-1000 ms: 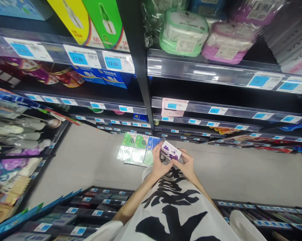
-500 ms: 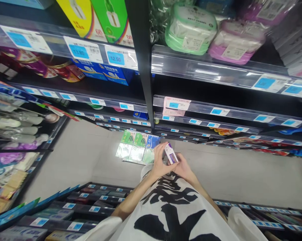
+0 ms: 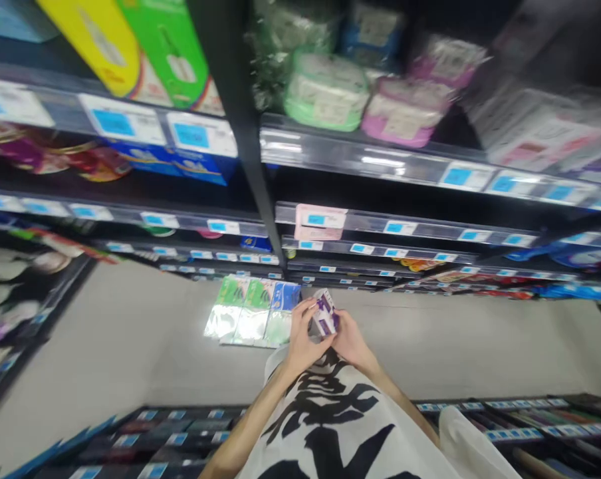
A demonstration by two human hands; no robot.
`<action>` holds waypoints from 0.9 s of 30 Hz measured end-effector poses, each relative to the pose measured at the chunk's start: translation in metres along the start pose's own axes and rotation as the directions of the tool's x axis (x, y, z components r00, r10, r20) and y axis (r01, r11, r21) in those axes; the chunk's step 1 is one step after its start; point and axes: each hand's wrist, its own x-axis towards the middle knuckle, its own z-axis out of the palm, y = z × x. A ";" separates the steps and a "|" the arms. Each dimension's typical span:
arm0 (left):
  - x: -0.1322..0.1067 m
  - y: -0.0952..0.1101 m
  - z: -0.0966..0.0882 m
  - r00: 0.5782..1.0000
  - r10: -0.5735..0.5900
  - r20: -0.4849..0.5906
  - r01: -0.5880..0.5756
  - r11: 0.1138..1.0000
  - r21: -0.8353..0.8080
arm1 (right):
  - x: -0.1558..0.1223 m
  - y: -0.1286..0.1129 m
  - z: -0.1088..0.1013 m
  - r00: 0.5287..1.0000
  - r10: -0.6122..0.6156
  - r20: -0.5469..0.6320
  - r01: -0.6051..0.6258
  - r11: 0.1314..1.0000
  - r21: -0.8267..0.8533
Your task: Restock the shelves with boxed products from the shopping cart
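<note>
A small white and purple box [image 3: 325, 314] is held in front of my body, between both hands. My left hand [image 3: 301, 338] grips it from the left, with the thumb along its lower edge and the fingers at its upper left side. On the other side, my right hand [image 3: 351, 340] closes around the box's lower right edge. Its printing is too blurred to read. Just left of my hands, green and blue flat packs [image 3: 253, 309] with shiny lower halves appear low down, near the floor.
Shelves with price tags [image 3: 400, 228] run across in front of me. Green and pink wrapped containers [image 3: 326, 93] sit upper right; yellow and green boxes [image 3: 168, 50] stand upper left. Another rack [image 3: 11, 319] is at the left, and shelving [image 3: 175, 439] lies behind me. Grey floor [image 3: 430, 339] stretches between.
My view has shifted right, so the shelves appear further left. The box has turned to show more of its purple printed face. Both hands still hold it.
</note>
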 end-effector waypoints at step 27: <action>-0.044 0.104 0.205 0.993 0.055 -0.109 -0.056 0.998 -0.010 | -0.116 -0.092 -0.205 0.946 -0.263 -0.190 0.275 0.961 0.038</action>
